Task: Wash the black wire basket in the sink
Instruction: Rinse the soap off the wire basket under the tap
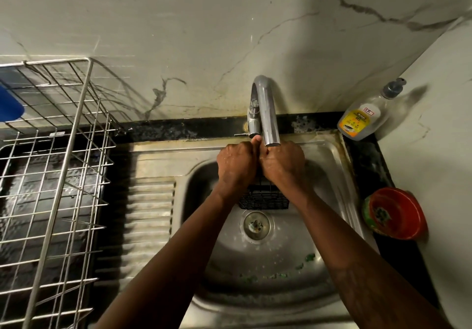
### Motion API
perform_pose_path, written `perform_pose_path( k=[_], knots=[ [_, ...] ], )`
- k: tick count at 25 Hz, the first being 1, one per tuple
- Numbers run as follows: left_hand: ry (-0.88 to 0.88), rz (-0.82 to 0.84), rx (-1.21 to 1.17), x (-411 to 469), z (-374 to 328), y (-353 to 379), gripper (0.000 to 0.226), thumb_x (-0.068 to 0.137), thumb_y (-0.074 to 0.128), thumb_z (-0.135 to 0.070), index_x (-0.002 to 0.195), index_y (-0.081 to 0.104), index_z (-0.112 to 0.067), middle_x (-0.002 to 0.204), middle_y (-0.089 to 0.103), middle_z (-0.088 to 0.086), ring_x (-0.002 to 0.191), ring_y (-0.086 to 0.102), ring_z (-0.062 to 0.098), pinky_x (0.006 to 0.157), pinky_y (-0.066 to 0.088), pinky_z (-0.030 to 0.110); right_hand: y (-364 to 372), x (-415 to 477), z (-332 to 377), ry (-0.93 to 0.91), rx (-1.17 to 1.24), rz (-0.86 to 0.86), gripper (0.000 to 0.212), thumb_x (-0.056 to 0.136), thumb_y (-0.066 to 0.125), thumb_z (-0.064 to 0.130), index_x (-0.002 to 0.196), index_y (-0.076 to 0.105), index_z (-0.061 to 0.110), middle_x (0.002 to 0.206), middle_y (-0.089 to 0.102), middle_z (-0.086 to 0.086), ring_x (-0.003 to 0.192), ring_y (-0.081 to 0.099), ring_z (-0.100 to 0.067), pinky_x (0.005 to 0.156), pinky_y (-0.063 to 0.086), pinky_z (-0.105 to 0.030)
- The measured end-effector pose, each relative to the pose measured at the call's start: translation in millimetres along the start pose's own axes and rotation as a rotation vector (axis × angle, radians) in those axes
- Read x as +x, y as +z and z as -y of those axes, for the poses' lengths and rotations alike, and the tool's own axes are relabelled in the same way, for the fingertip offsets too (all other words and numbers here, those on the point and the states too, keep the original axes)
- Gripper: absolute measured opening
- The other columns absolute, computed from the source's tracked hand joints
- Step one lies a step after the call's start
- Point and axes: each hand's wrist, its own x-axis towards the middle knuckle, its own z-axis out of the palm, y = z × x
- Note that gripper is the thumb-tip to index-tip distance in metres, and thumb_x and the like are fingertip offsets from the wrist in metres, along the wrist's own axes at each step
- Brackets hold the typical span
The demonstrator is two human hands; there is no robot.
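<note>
The sink (281,285) spreads below the fingers, its basin holding the black wire basket (263,199) and a few green scraps (310,256) well toward the person. The basket hangs straight down from the fingers toward the drain (256,224), long axis left to right. The left hand (236,165) and right hand (283,162) sit side by side, equally near, just under the tap (268,114). Both sets of fingers curl round the basket's top edge, their tips hidden. Turning it under the spout looks like the next move.
</note>
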Motion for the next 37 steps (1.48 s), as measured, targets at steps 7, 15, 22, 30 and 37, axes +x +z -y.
perform_pose_path(
  k=[7,15,22,30,37],
  knots=[
    [-0.251,0.352,-0.570,6,-2,-7,0.052,0.107,0.038,-0.044,0.071,0.063,-0.017,0.068,0.071,0.009,0.063,0.065,0.023,0.070,0.055,0.036,-24,28,3,-0.036,-0.002,0.313,0.037,0.097,0.065,0.028,0.122,0.064,-0.001,0.118,0.068,-0.020,0.107,0.065,-0.034,0.092,0.055,-0.043],
    [-0.583,0.481,-0.751,14,-3,1,0.044,0.103,0.048,-0.050,0.088,0.067,-0.014,0.087,0.073,0.008,0.072,0.069,0.022,0.068,0.062,0.035,26,35,12,0.417,0.822,0.065,0.024,0.100,0.062,0.033,0.088,0.069,0.013,0.094,0.073,-0.012,0.081,0.071,-0.023,0.067,0.060,-0.033],
    [-1.011,0.453,-1.196,0,15,16,0.042,0.102,0.049,-0.049,0.076,0.060,-0.018,0.063,0.056,-0.002,0.052,0.045,0.010,0.054,0.034,0.027,34,17,2,0.326,0.278,0.158,0.046,0.099,0.052,0.051,0.122,0.064,0.014,0.111,0.066,-0.004,0.090,0.059,-0.022,0.066,0.042,-0.026],
    [-0.844,0.671,-1.274,-4,29,15,0.033,0.102,0.040,-0.035,0.092,0.066,-0.016,0.070,0.064,0.001,0.066,0.059,0.016,0.067,0.048,0.031,74,2,-7,0.341,0.401,0.010,0.063,0.098,0.029,0.059,0.132,0.055,0.012,0.133,0.062,-0.013,0.129,0.052,-0.033,0.120,0.021,-0.058],
    [-0.790,0.726,-1.252,10,-5,6,0.043,0.109,0.031,-0.028,0.109,0.070,-0.009,0.101,0.074,0.012,0.101,0.070,0.028,0.101,0.055,0.043,48,35,-41,0.529,0.528,-0.014,0.062,0.101,0.031,0.064,0.139,0.048,0.017,0.127,0.063,-0.010,0.108,0.063,-0.032,0.083,0.055,-0.041]
  ],
)
